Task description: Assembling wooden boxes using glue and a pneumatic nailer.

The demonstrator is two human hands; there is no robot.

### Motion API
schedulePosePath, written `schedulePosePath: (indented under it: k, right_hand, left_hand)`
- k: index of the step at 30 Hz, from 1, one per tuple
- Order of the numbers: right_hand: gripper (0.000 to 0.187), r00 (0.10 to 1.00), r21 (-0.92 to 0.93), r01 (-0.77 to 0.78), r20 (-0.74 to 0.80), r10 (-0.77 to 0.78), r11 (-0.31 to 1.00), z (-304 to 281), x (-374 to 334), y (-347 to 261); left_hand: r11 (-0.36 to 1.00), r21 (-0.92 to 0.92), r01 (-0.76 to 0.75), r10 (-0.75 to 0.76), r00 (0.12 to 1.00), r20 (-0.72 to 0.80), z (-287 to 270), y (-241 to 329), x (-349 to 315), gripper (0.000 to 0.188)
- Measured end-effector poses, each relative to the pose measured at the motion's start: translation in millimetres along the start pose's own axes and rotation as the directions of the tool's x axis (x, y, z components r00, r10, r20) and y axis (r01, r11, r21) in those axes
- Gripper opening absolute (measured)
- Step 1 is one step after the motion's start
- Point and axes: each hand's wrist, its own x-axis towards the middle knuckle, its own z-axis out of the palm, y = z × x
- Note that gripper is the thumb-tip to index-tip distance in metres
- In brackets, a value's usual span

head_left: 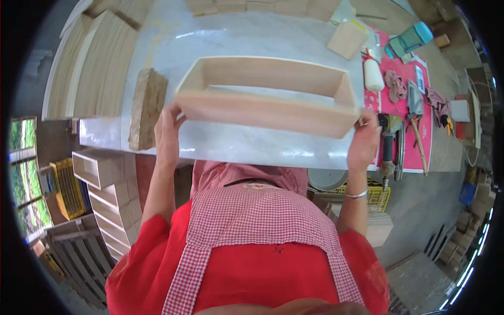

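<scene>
Here, at the upper left of the frame, stacks of thin wooden boards point(86, 63) lie on the pale bench point(247, 144), and lower left beside the bench stands a pile of finished wooden boxes point(107, 194). Just right of the board stacks a rough, crumbly block point(147, 107) rests on the bench top.

The left hand point(169, 118) is closed on the left end of a long, bottomless wooden box frame point(268, 97), fingers curled round its corner, and the frame sits in the middle of the frame, held up just over the bench (whether its far edge touches the surface I cannot tell). The right hand point(367, 131) grips the right end in the same way, thumb and fingers clamped on the corner; a bangle point(356, 195) shows on that wrist.

Further right, a white glue bottle point(373, 73) lies by a red mat point(404, 105) with rags, a hammer point(417, 134) and a power tool point(389, 144).

To handle the frame well, I judge it best kept level with even pressure at both ends, so the glued corners are not racked out of square.
</scene>
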Motion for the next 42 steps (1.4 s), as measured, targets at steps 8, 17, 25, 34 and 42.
schedulePosePath:
  k: [8,17,25,34,42]
  right_hand:
    - [0.027,0.971,-0.691,0.239,0.149,-0.189,0.682,-39,54,43]
    - [0.057,0.957,-0.879,-0.163,-0.252,-0.146,0.449,-57,140,106]
    - [0.039,0.964,0.032,0.115,-0.247,-0.104,0.993,-39,85,18]
    - [0.047,0.959,-0.01,-0.085,0.27,0.084,0.996,102,-43,-45]
    - [0.055,0.882,-0.051,0.013,0.47,0.013,0.999,157,-66,-38]
  left_hand:
    - [0.986,-0.094,0.137,-0.146,0.984,-0.1,-13,-28,-27,0.047]
    - [0.756,0.439,-0.486,0.536,0.844,0.01,16,6,-32,0.005]
    - [0.408,0.595,-0.693,0.497,0.715,0.492,94,-3,-38,0.038]
    - [0.249,0.611,-0.751,0.677,0.586,0.445,104,-19,-58,0.041]
    - [0.152,0.598,-0.787,0.713,0.507,0.485,97,-61,-62,0.048]
